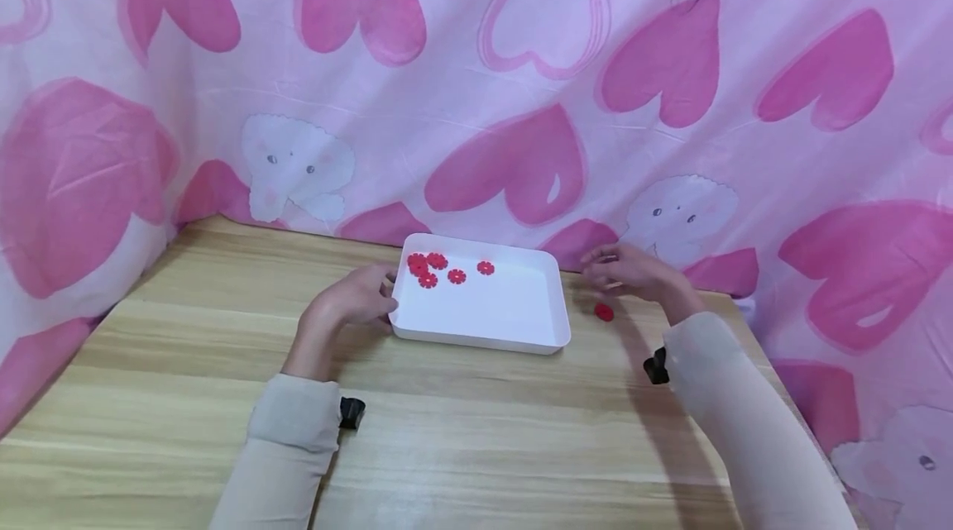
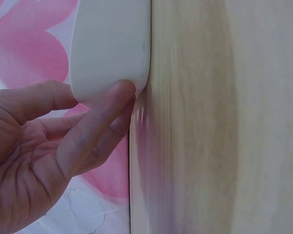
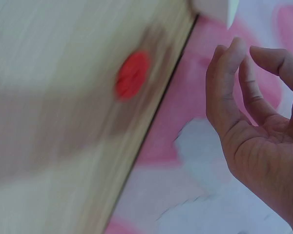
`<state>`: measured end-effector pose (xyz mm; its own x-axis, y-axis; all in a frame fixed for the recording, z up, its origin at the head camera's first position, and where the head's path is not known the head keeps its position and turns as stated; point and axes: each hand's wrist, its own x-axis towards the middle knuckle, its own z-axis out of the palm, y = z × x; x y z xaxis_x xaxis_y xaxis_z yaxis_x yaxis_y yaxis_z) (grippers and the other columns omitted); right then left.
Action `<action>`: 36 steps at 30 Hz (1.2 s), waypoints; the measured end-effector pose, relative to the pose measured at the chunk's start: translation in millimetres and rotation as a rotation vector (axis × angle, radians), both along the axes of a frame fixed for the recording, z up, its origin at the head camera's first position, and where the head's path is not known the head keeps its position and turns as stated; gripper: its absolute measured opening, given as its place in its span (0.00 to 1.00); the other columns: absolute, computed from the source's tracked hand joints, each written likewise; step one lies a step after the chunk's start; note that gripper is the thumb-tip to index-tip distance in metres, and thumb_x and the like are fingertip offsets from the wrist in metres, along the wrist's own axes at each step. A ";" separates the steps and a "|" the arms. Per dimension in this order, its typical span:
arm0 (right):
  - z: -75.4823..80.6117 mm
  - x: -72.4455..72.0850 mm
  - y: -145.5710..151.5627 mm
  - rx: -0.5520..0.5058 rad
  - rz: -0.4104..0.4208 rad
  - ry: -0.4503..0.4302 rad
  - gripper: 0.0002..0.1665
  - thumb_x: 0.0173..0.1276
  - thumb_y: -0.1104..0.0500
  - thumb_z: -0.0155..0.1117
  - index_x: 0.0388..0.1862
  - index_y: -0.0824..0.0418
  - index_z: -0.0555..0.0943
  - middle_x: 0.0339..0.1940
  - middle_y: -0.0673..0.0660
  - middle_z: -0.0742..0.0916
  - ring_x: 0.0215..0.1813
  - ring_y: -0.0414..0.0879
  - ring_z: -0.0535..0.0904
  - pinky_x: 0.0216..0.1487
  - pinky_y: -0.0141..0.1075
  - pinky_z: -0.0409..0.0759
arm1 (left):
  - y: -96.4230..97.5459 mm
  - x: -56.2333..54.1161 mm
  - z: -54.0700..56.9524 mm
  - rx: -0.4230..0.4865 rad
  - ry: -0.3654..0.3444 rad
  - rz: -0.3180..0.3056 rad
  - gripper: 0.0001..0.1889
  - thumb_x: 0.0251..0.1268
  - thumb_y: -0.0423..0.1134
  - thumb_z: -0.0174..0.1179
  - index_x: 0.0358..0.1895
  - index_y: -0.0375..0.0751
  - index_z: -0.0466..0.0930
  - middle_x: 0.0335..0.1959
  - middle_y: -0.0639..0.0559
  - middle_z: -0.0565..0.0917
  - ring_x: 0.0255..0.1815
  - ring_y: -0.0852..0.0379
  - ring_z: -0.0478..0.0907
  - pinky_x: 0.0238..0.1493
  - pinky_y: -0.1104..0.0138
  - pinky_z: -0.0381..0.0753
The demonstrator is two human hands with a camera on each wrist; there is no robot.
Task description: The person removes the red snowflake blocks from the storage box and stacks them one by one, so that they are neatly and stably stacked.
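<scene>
A white shallow tray [image 1: 476, 313] stands on the table, with several red notched plastic discs [image 1: 457, 276] inside, mostly toward its far left corner. At the tray's left end, my left hand [image 1: 356, 295] holds the wall; in the left wrist view its fingers [image 2: 100, 122] touch the tray's outer side [image 2: 110, 48] near the rim and lower edge. My right hand [image 1: 624, 269] hovers right of the tray, fingers loosely bent, with nothing between thumb and fingertips. Below it on the table lies a red piece [image 1: 604, 312], blurred in the right wrist view, so its notches cannot be made out.
A wooden table [image 1: 462, 439] carries the tray near its back edge. Behind and at both sides hangs a pink curtain [image 1: 462, 100] with hearts. Black wrist devices [image 1: 351, 413] sit at both cuffs. A shadow from the right arm falls across the table.
</scene>
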<state>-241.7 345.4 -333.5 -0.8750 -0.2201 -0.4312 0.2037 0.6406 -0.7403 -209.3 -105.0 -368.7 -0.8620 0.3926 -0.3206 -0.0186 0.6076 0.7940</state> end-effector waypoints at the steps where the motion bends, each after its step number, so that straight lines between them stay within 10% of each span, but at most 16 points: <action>1: 1.9 -1.1 -7.3 -0.006 0.007 0.007 0.30 0.82 0.60 0.61 0.75 0.75 0.69 0.61 0.66 0.81 0.52 0.49 0.83 0.61 0.41 0.90 | -0.6 -0.3 0.2 0.001 0.004 -0.005 0.28 0.74 0.28 0.59 0.75 0.28 0.68 0.57 0.33 0.82 0.46 0.46 0.86 0.51 0.59 0.93; 21: 16.2 -31.5 -127.5 0.203 0.100 0.029 0.22 0.78 0.62 0.67 0.65 0.71 0.77 0.56 0.63 0.84 0.57 0.60 0.83 0.58 0.47 0.92 | 5.4 -2.7 1.1 0.117 -0.090 0.068 0.26 0.74 0.26 0.56 0.73 0.26 0.68 0.52 0.32 0.82 0.39 0.46 0.88 0.47 0.57 0.95; 36: -2.0 -50.1 -188.3 0.278 0.182 -0.015 0.20 0.74 0.62 0.71 0.61 0.66 0.83 0.48 0.60 0.88 0.49 0.54 0.85 0.54 0.42 0.93 | 1.9 -5.6 -1.1 0.141 -0.077 0.059 0.25 0.72 0.25 0.55 0.72 0.24 0.69 0.47 0.33 0.83 0.37 0.46 0.89 0.44 0.57 0.95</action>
<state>-291.8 157.0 -335.5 -0.8249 -0.2445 -0.5096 0.0770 0.8446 -0.5299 -214.9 -103.1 -369.8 -0.8602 0.3875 -0.3317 -0.1150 0.4861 0.8663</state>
